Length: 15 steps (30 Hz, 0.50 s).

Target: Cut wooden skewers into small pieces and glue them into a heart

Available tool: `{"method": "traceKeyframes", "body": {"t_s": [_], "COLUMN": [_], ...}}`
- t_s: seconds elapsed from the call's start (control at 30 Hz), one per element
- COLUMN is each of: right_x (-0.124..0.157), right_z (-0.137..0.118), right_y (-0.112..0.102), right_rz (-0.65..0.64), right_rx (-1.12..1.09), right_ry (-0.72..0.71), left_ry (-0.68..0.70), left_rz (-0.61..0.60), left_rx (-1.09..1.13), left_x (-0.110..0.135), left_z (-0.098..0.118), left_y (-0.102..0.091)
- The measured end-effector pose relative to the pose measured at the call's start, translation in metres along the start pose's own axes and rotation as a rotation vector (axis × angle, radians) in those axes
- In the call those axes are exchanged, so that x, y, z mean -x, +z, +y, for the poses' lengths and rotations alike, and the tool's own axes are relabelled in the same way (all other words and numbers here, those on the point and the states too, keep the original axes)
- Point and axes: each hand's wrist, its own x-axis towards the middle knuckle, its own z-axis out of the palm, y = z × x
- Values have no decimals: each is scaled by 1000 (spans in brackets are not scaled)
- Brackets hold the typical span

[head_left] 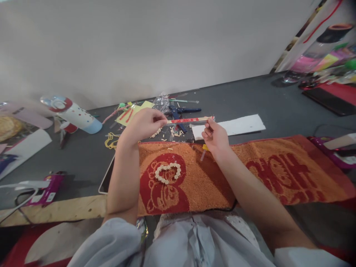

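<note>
My left hand [147,122] pinches the left end of a thin, pale stick-like packet [187,120] with a red printed band. At its other end, the fingers of my right hand [215,138] are closed on it. The packet is stretched level between both hands, above the table; whether it holds chopsticks or something else I cannot make out. Below lies an orange and red towel [211,185], bearing a heart outline of pale beads [167,181]. Small pale tube-shaped pieces [175,134] are scattered behind the towel's edge.
Blue-handled pliers [185,110], yellow paper [147,105] and a white strip [244,125] lie behind my hands. Left, a spotted bottle [75,115] leans beside a purple device [50,189]. A dark phone-like slab [328,101] and a clear bottle [308,55] are at right.
</note>
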Motion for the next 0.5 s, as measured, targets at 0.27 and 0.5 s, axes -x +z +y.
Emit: {"method": "traceKeyframes", "body": {"t_s": [0.27,0.5], "right_x": [6,3], "right_z": [2,3], "right_y": [4,1], "right_rz": [-4,19], "right_rx": [17,17], "right_ry": [-4,-32], "left_ry": [-19,-47], "left_rz": [-8,-15], "left_rx": [74,103], "left_x": [4,-1], "left_z": [1,-1], "left_y": [-4,3]}}
